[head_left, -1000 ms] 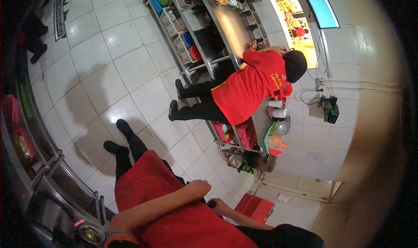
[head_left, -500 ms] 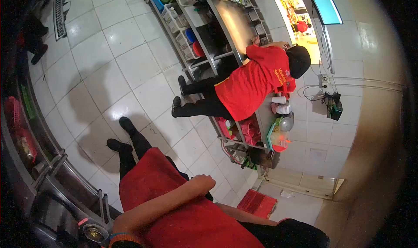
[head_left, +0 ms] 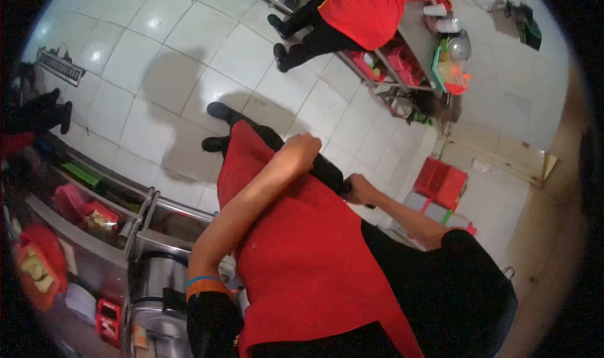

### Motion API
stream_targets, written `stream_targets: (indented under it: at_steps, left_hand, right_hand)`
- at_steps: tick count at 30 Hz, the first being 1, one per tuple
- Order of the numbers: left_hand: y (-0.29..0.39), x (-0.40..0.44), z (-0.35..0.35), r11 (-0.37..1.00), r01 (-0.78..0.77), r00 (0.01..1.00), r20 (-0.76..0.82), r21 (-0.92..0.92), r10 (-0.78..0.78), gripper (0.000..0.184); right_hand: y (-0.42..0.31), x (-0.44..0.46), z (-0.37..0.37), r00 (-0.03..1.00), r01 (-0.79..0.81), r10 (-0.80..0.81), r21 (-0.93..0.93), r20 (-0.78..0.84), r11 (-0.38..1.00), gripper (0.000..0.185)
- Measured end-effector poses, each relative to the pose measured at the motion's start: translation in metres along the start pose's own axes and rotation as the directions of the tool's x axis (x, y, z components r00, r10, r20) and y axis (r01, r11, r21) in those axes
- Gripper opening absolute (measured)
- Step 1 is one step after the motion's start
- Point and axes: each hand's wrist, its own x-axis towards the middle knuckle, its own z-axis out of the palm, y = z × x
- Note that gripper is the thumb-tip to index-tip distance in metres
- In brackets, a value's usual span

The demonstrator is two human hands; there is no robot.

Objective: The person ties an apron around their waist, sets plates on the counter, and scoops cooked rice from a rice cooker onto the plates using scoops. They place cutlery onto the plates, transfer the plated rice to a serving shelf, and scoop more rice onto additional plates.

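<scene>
My left hand (head_left: 302,151) is closed in a fist at the upper edge of the red apron (head_left: 289,245) that I wear, its arm lying across the apron front. What it holds, if anything, is hidden. On the other side of the apron, my right hand (head_left: 360,189) has its fingers curled in beside black cloth (head_left: 327,171) between the two hands. I cannot make out what lies within those fingers. An orange band (head_left: 207,286) circles my left arm near the black sleeve.
A co-worker in a red shirt (head_left: 365,9) stands by a metal shelf counter (head_left: 418,53). At left, a steel counter (head_left: 107,248) bears a metal pot (head_left: 160,276) and a red bag (head_left: 44,257). A red crate (head_left: 440,183) sits near the wall. White tiles (head_left: 151,128) cover the floor.
My view has swung, so the left counter shows more and the co-worker has shifted to the top edge. My right hand has come into view; my left hand stays at the apron.
</scene>
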Motion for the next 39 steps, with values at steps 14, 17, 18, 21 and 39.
stream_targets:
  at_steps: [14,17,18,21,39]
  left_hand:
    - [-0.03,-0.023,-0.054,0.928,-0.258,0.947,-0.264,-0.27,0.186,0.008]
    - [-0.029,-0.028,-0.061,0.914,-0.299,0.918,-0.345,-0.275,0.196,0.008]
    - [-0.031,-0.027,-0.062,0.914,-0.299,0.92,-0.337,-0.274,0.2,0.008]
    - [-0.039,-0.026,-0.066,0.914,-0.239,0.95,-0.274,-0.327,0.15,0.009]
    - [-0.046,-0.024,-0.065,0.906,-0.272,0.949,-0.246,-0.323,0.197,0.008]
  right_hand:
    - [-0.036,0.013,-0.047,0.846,-0.14,-0.132,0.455,0.517,0.879,0.023]
    - [-0.043,0.011,-0.03,0.867,-0.357,0.073,0.512,0.493,0.781,0.025]
    - [-0.045,0.011,-0.027,0.855,-0.453,0.178,0.536,0.487,0.712,0.026]
    - [-0.083,0.001,-0.053,0.831,-0.512,0.22,0.548,0.512,0.661,0.026]
    - [-0.061,0.075,-0.127,0.961,-0.208,-0.061,0.848,0.271,0.487,0.021]
